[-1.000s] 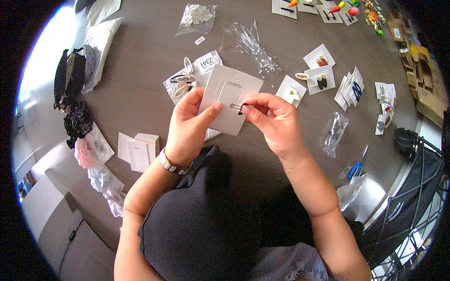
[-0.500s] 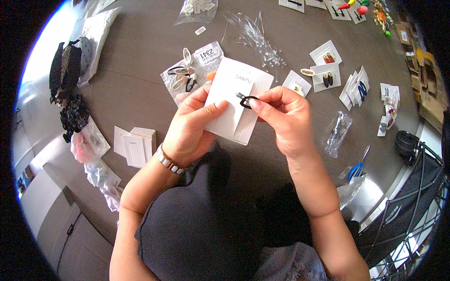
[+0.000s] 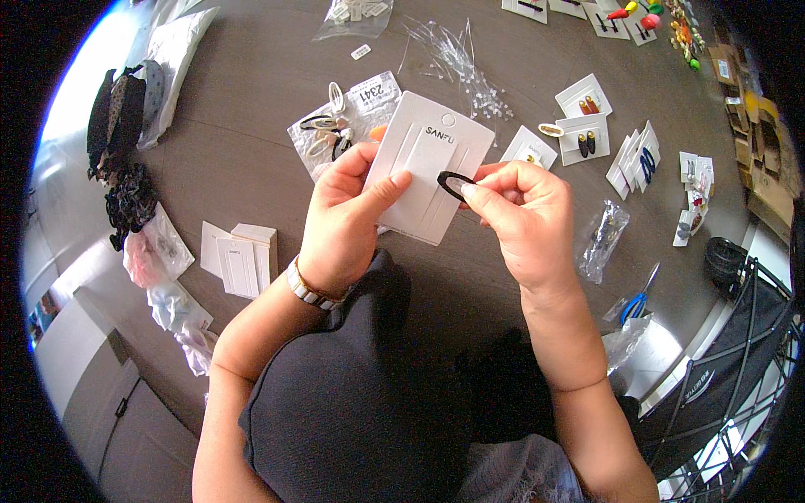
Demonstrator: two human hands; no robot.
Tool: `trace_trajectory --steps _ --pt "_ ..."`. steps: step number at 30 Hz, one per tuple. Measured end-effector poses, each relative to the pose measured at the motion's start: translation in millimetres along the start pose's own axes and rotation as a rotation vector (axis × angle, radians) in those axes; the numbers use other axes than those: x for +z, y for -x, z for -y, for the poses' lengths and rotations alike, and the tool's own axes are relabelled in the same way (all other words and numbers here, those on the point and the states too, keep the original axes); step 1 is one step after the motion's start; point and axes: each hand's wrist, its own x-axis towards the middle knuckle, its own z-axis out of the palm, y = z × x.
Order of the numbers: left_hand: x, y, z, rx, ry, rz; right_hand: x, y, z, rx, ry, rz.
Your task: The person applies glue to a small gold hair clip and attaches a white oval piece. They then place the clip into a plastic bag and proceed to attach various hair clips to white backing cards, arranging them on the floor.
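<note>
My left hand (image 3: 344, 214) holds a white slotted backing card (image 3: 429, 172) upright above the grey table (image 3: 243, 142), thumb across its front. My right hand (image 3: 524, 222) pinches a black oval hair clip (image 3: 455, 183) against the card's right edge. A watch band (image 3: 309, 289) sits on my left wrist. Behind the card lies a clear bag with several loose hair clips (image 3: 331, 134).
A stack of blank white cards (image 3: 239, 256) lies at the left. Finished cards with clips (image 3: 583, 126) sit at the right, along with a small clear bag (image 3: 604, 239) and blue-handled scissors (image 3: 639, 298). Clear plastic fasteners (image 3: 457, 63) lie at the back; dark fabric items (image 3: 122, 159) at far left.
Both hands have brought the card and clip closer to me. The black clip now shows as an open oval at the card's right edge.
</note>
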Motion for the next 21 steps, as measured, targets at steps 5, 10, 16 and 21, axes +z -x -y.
trace_trajectory --steps 5,10,16,21 --pt "-0.6 1.4 -0.3 0.011 0.000 -0.033 3.5 1.1 3.1 -0.025 -0.009 -0.014" --pt "-3.5 0.3 -4.2 0.015 0.017 -0.023 3.9 -0.5 3.1 -0.041 0.016 0.010" --pt "-0.8 -0.1 -5.7 0.037 -0.006 -0.043 2.3 -2.2 1.9 -0.080 0.029 0.001" --pt "4.0 4.1 -2.9 0.045 -0.218 0.026 6.5 -2.4 -5.8 -0.316 0.238 -0.029"
